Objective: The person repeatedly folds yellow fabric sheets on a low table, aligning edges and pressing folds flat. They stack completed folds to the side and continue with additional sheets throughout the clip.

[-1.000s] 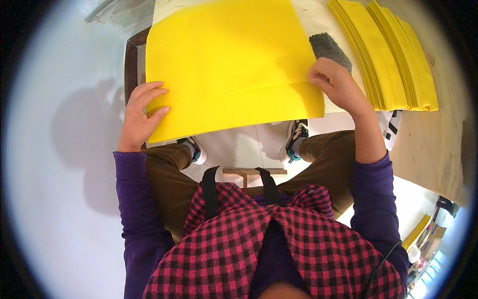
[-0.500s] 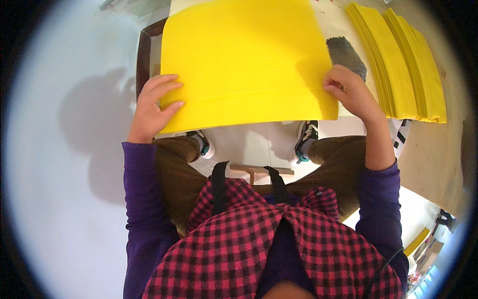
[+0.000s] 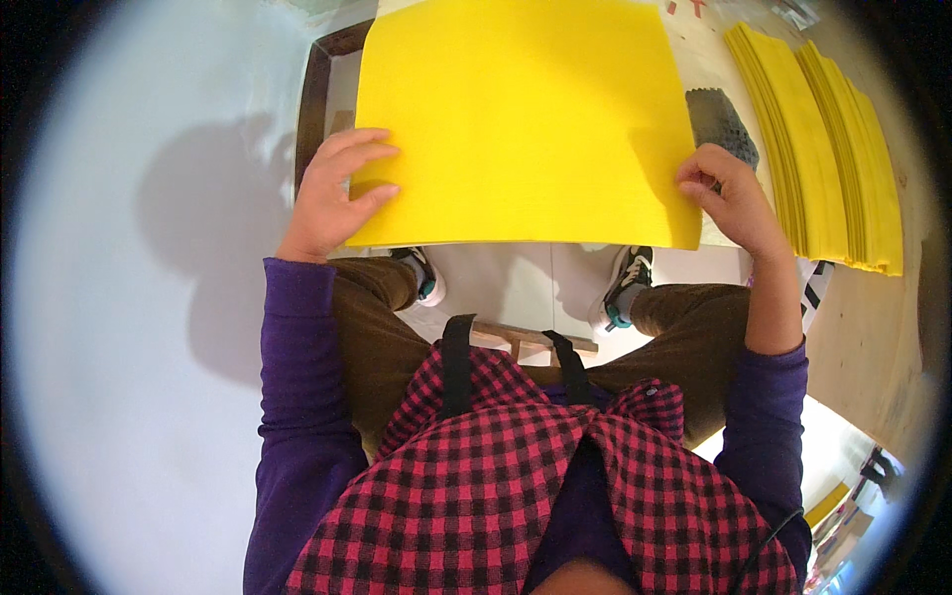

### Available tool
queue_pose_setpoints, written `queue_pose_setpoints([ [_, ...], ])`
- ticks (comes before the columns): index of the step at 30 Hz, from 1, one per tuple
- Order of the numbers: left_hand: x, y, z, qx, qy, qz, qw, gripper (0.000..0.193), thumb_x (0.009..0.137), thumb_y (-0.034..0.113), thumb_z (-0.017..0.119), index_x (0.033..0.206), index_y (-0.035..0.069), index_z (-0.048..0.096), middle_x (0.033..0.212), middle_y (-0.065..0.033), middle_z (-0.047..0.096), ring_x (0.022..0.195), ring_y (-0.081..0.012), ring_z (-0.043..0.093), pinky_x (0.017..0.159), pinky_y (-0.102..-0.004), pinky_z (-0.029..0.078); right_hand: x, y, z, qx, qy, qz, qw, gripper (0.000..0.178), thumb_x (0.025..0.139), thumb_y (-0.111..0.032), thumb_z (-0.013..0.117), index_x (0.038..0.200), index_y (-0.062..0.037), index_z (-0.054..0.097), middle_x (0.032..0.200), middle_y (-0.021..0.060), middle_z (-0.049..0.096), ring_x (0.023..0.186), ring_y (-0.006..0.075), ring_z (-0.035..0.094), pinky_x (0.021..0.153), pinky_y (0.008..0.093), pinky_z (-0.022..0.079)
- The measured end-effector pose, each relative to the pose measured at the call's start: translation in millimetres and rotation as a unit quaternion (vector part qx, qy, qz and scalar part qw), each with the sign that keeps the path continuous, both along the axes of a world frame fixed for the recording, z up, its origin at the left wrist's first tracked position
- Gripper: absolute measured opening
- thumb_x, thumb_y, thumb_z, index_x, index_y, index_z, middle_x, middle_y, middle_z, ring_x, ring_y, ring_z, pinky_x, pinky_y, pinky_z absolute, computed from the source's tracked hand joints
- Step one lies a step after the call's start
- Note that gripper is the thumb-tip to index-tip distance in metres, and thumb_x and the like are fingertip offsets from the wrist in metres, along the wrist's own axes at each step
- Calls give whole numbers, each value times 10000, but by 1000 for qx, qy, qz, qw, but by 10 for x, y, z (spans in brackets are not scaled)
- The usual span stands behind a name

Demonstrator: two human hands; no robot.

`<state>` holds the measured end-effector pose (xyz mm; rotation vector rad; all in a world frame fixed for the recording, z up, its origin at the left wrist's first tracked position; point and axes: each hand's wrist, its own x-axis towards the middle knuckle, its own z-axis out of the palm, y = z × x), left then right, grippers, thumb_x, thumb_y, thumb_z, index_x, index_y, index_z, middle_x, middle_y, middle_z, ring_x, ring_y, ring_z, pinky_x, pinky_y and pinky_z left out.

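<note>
A wide, smooth yellow cloth sheet (image 3: pixel 526 129) lies flat in front of me, its near edge reaching over my knees at the table's front. At its left edge rests my left hand (image 3: pixel 342 193), fingers and thumb spread apart over the cloth, gripping nothing. My right hand (image 3: pixel 734 203) is at the right edge near the front corner. Its fingers are curled, with thumb and fingertips together on the cloth's edge; the underside of that grip is hidden.
Two stacks of folded yellow cloth (image 3: pixel 793 149) lie to the right on the table. A dark grey patch with a jagged edge (image 3: pixel 722 124) sits between them and the sheet. A dark brown frame (image 3: pixel 315 109) borders the left, beside a pale wall (image 3: pixel 178 327). Below is a wooden bar (image 3: pixel 521 339).
A crease across the sheet's near part no longer shows, and its near edge looks straighter. Both hands remain at the side edges. The whole view has shifted slightly.
</note>
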<state>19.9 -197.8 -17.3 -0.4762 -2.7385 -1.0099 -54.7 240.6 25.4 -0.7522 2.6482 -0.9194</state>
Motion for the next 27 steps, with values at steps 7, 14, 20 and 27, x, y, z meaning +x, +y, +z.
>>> queue_pose_setpoints([
  [7, -14, -36, -2, 1, 17, 27, 999, 353, 711, 74, 718, 1059, 54, 659, 1204, -109, 597, 1157, -282, 517, 1000, -373, 390, -108, 134, -83, -106, 78, -135, 982, 117, 826, -48, 639, 933, -5, 617, 844, 66, 591, 761, 169, 546, 709, 277, 455],
  [14, -38, -48, -11, 19, 23, 39, 999, 332, 760, 55, 695, 1089, 45, 645, 1236, -109, 573, 1177, -270, 509, 1015, -367, 381, -334, 414, -306, 159, 272, -211, 925, 505, 816, -127, 677, 1297, -189, 533, 1355, 134, 465, 1215, 358, 456, 987, 411, 416],
  [20, -58, -72, -41, 27, 26, 35, 999, 311, 784, 54, 679, 1093, 41, 640, 1234, -120, 571, 1174, -272, 510, 1016, -366, 379, -637, 611, -618, 158, 224, -186, 943, 468, 865, -56, 591, 1308, -189, 522, 1221, 137, 537, 1116, 347, 519, 933, 431, 452],
  [27, -72, -71, -80, 16, 24, 42, 999, 294, 808, 51, 658, 1099, 25, 633, 1240, -129, 566, 1179, -265, 510, 1020, -367, 375, -700, 687, -662, 122, 293, -222, 922, 485, 893, -306, 604, 1334, -138, 497, 1309, 139, 519, 1172, 340, 503, 978, 437, 428],
])
